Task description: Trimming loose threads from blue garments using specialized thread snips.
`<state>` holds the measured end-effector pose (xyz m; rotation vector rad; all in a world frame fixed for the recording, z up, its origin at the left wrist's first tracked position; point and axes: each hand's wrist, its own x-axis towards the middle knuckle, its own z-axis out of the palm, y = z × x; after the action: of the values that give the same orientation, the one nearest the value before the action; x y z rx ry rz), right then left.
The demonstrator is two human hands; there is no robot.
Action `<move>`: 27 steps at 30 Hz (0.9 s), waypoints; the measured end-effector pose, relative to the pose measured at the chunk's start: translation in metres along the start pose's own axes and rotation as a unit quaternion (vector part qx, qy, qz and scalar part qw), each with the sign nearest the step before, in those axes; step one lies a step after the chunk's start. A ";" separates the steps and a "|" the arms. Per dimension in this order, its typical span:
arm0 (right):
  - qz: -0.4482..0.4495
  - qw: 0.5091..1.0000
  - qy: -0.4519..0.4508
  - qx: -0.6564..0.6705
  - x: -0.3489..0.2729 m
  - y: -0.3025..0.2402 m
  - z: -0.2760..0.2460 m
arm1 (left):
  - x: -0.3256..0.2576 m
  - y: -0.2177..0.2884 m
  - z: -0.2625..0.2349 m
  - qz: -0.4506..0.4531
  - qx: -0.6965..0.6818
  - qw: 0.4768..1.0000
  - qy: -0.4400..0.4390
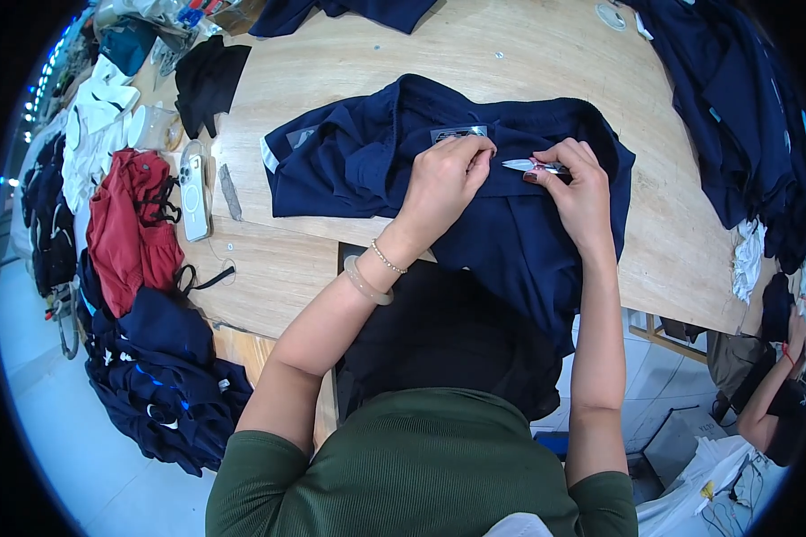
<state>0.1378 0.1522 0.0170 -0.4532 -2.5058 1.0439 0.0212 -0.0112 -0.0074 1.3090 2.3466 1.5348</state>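
A pair of navy trousers with a gathered waistband lies across the table edge, its lower part hanging toward my lap. Just below a shiny transparent label inside the waist, my left hand is closed in a pinch over the fabric. What is between its fingertips is too small to make out. My right hand grips a pair of small thread snips, their pointed blades aimed left at the pinching fingers. The blade tips are a short way from the left fingertips, above the navy cloth.
On the wooden table, a phone and a grey strip lie to the left. Red garments and dark navy clothes pile beyond them. More navy garments lie at right. Another person's arm shows at far right.
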 end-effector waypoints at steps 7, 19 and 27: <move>0.046 0.998 0.021 0.029 0.000 0.001 -0.005 | -0.001 0.005 -0.002 0.121 0.089 0.988 -0.029; 0.000 1.000 -0.009 -0.001 0.000 0.001 0.002 | 0.001 -0.002 0.003 0.077 0.052 0.996 0.006; 0.002 1.000 -0.025 0.001 0.002 -0.001 0.008 | 0.001 -0.003 0.002 0.061 0.044 0.997 0.007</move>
<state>0.1324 0.1476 0.0135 -0.4364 -2.5472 1.0721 0.0198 -0.0096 -0.0102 1.4904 2.4102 1.4926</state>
